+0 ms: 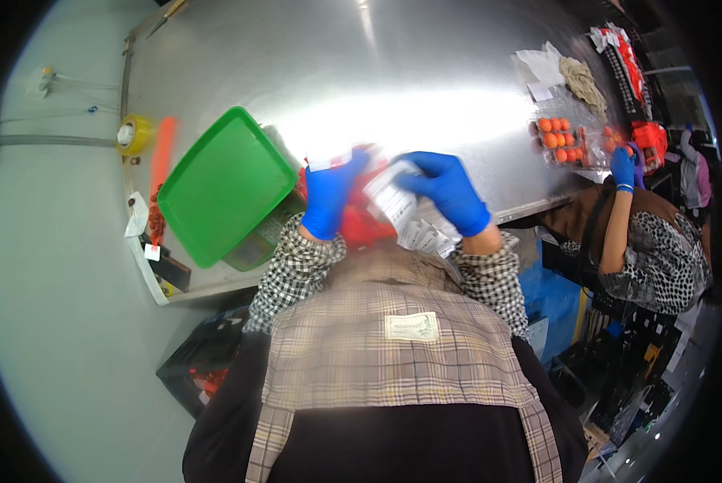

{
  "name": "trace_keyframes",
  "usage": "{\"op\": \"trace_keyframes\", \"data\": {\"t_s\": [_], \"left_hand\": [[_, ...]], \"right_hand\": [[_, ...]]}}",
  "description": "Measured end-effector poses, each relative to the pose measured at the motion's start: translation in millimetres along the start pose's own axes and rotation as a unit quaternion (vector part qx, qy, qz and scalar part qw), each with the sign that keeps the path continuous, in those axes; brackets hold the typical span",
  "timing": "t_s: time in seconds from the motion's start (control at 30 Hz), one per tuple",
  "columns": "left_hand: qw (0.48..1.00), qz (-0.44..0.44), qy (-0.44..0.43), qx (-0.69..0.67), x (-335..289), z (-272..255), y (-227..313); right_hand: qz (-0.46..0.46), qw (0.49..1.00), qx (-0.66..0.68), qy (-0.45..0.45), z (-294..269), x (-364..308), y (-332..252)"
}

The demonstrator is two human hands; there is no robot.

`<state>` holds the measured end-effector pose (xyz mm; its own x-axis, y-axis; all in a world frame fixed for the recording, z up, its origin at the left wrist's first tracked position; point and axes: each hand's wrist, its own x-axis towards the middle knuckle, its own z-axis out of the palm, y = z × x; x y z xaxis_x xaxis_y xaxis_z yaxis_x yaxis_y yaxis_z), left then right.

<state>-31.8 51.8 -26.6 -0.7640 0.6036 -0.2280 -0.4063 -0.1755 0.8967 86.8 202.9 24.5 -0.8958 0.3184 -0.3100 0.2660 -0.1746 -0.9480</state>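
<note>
In a blue glove, my left hand (329, 196) is closed around a blurred red bundle (365, 228) that looks like netting. A small white label (329, 162) shows at its fingertips. Between finger and thumb, my gloved right hand (451, 191) pinches a strip of white printed labels (391, 198). The strip hangs down in folds in front of my apron. Both hands work close together over the table's near edge, and motion smears the red bundle. Left of my left hand, a green tray (228, 189) lies tilted on top of clear plastic containers (256, 248).
On the steel table (337, 72), yellow tape (134, 134) and a long red net (161, 165) lie at the left. A knife (166, 19) rests at the far left. At the right are packs of orange-red round produce (558, 140), a cloth (584, 84) and a co-worker's gloved hand (622, 167).
</note>
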Motion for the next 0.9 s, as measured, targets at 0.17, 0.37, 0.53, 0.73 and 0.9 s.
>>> {"op": "trace_keyframes", "data": {"t_s": [0.17,0.37,0.53,0.73,0.9], "left_hand": [[0.997,0.022,-0.025,0.063,4,-13,-26],[0.987,0.066,-0.025,0.143,-6,-14,-28],[0.997,-0.07,0.011,-0.013,1,-3,-13],[0.996,0.075,-0.013,0.055,-2,-1,-17],[0.999,-0.021,0.046,0.003,-6,18,4]], "right_hand": [[-0.011,0.991,-0.047,0.121,11,26,43],[-0.037,0.988,-0.005,0.149,6,26,45],[-0.048,0.989,-0.026,0.14,0,31,51],[-0.029,0.99,-0.038,0.132,-2,33,46],[-0.04,0.983,-0.114,0.14,-1,37,52]]}}
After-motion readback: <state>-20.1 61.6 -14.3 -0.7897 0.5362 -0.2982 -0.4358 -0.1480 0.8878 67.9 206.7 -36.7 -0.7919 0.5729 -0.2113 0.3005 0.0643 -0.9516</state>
